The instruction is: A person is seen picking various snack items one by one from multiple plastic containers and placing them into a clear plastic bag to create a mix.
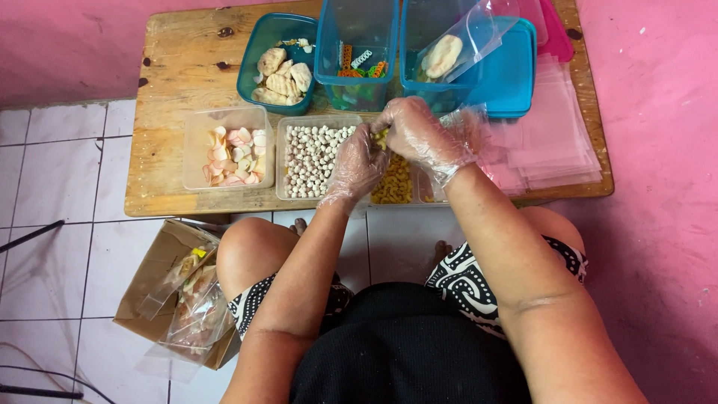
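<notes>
A low wooden table (179,67) is set against a pink wall (67,45). Its top is worn and marked by dark knots, with pale scuffs along the front edge. The floor (60,187) is laid with white tiles, joined by grey grout lines. To the right, a pink surface (658,224) is seen running down beside the table. A brown cardboard box (149,280) is placed on the tiles at the lower left. Dark cables (30,233) are laid across the floor at the left edge. The scene is evenly lit, and only soft shadows are cast.
</notes>
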